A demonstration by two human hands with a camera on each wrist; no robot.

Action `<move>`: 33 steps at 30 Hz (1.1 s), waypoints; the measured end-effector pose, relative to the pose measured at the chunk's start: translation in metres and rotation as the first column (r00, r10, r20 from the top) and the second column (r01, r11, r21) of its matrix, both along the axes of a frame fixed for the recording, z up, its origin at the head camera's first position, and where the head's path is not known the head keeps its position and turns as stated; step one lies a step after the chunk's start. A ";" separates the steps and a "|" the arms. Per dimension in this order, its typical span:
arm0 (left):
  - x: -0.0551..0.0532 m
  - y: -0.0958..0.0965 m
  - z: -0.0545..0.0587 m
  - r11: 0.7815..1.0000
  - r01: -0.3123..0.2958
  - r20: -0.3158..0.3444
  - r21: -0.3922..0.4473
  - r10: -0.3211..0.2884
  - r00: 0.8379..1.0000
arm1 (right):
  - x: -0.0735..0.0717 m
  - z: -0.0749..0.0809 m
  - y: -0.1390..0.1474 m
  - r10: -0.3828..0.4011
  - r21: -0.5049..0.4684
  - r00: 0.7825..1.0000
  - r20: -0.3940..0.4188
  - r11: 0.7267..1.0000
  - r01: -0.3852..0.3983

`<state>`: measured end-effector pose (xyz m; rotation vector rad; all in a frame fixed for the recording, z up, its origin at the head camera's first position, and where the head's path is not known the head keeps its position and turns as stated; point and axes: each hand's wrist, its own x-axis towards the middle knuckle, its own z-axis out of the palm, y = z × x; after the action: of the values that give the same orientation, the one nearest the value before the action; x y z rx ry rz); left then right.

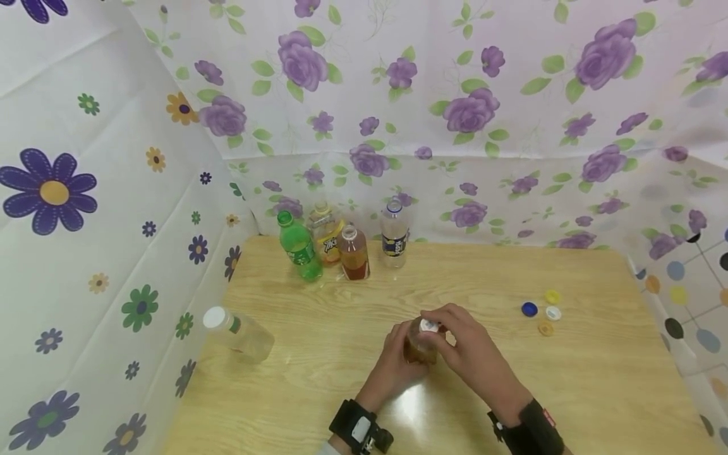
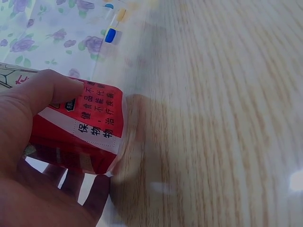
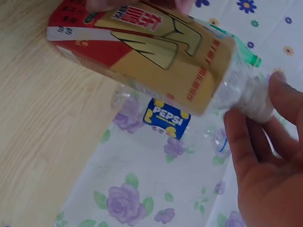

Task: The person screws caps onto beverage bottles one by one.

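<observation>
A clear plastic bottle (image 3: 161,56) with a gold and red label stands at the front middle of the table. My left hand (image 1: 392,363) grips its body, thumb on one side and fingers on the other, as the left wrist view also shows on the red lower label (image 2: 90,123). At the bottle's top is a white cap (image 1: 429,325). My right hand (image 1: 472,344) pinches this cap between thumb and fingers. Both hands hide much of the bottle in the head view; the right wrist view shows its label and neck.
Behind stand a green bottle (image 1: 301,249), a yellow-labelled bottle (image 1: 328,243), a bottle with reddish-brown contents (image 1: 355,256) and a Pepsi bottle (image 1: 394,237). A white-capped bottle (image 1: 244,335) stands left. Loose caps, including a blue cap (image 1: 529,309), lie right. Patterned cloth walls surround the table.
</observation>
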<state>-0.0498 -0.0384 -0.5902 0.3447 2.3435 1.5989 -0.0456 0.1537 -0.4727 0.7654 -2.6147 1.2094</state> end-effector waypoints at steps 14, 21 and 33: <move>0.001 0.001 -0.001 1.000 -0.005 -0.011 0.007 0.005 1.000 | 0.004 -0.007 0.001 0.033 0.011 0.995 0.095 0.999 -0.034; 0.002 0.002 0.000 1.000 -0.012 0.004 0.007 0.012 1.000 | 0.004 -0.008 0.008 0.118 -0.002 0.991 0.058 0.993 -0.118; 0.002 0.003 -0.002 0.999 -0.033 0.010 -0.004 0.033 0.999 | 0.002 -0.010 0.004 0.006 -0.042 0.997 -0.080 0.999 -0.010</move>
<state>-0.0474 -0.0357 -0.5918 0.2977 2.3567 1.6072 -0.0432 0.1581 -0.4824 0.8001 -2.5164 1.2061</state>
